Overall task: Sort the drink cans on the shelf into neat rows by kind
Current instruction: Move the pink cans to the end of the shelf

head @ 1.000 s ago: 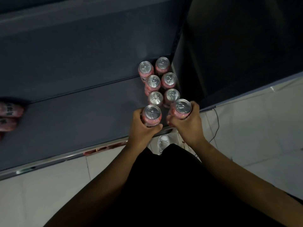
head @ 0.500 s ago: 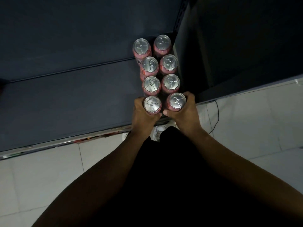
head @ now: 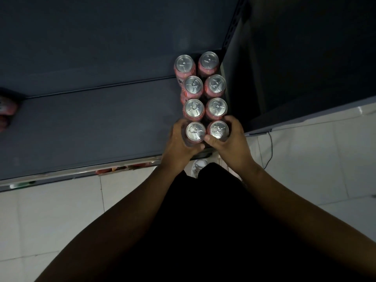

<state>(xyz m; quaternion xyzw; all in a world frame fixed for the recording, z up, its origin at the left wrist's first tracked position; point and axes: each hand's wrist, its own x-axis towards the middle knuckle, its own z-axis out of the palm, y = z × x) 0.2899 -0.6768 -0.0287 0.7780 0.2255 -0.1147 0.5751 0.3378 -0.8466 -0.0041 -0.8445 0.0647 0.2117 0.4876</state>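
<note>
Left hand [head: 179, 139] wraps front-left pink silver-topped can [head: 195, 131]; right hand [head: 232, 139] wraps front-right pink can [head: 218, 129], both at dark shelf [head: 91, 123] front. Nudge both flush behind-row; six pink cans [head: 205, 85] beyond lean slightly crooked, so align columns.

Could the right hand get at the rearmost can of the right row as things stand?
Probably not easily: the right hand grips the front can, and two cans stand between it and the rearmost can.

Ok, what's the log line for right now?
left grip: holds front-left can | right grip: holds front-right can | pink cans: eight, two rows | place: shelf, right end
</note>
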